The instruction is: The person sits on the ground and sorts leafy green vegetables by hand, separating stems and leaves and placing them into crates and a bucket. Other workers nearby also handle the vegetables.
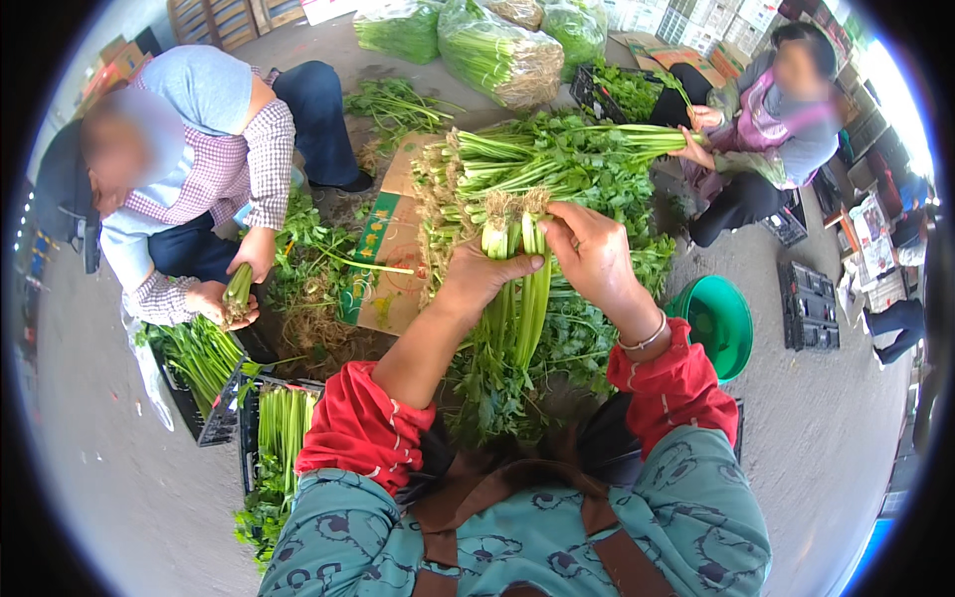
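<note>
A bunch of celery (516, 298) hangs between my hands, its root ends up and its leaves down near my lap. My left hand (485, 274) is closed around the stalks just under the roots, with the thumb across the front. The fingers of my right hand (589, 246) pinch a stalk near its root end on the right side of the bunch. Beyond my hands lies a big heap of celery (552, 160), its hairy roots pointing left and its leaves right. Part of the heap is hidden by my hands and the bunch.
A flattened cardboard sheet (388, 291) lies left of the heap. Crates of celery (287, 425) stand at my left. A green bucket (716, 328) is at my right. One co-worker (201, 149) squats left, another (768, 142) right, both handling celery. Bagged celery (500, 56) sits behind.
</note>
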The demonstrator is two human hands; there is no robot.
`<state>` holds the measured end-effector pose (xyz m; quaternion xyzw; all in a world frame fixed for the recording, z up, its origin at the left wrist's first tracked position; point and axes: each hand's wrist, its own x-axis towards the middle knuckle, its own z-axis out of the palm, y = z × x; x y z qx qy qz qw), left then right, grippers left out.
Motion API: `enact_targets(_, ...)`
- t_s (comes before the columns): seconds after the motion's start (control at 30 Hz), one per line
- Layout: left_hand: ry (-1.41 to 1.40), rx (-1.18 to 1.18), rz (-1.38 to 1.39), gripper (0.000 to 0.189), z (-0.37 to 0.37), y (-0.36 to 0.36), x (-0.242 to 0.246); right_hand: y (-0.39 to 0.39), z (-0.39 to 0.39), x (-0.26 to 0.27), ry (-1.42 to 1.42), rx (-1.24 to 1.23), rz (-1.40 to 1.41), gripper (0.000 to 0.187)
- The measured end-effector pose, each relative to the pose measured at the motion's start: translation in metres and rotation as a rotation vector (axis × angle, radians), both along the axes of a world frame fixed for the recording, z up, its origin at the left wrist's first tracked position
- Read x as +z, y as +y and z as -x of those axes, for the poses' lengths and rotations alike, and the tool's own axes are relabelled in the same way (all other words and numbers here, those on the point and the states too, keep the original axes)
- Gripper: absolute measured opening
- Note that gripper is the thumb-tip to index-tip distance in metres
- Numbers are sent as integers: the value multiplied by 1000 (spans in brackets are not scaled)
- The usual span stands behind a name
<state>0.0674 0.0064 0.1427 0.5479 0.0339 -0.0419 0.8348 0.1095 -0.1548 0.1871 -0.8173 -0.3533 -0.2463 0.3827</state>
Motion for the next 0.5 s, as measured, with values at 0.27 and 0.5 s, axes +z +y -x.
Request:
enact_targets(0.27, 147, -250, -49, 45, 3, 11, 7, -12, 7, -2, 42, -4, -100, 3)
enact_targets(0.5, 100, -283, 85, 37, 10, 7, 22, -25, 5, -6, 915, 253, -718, 6)
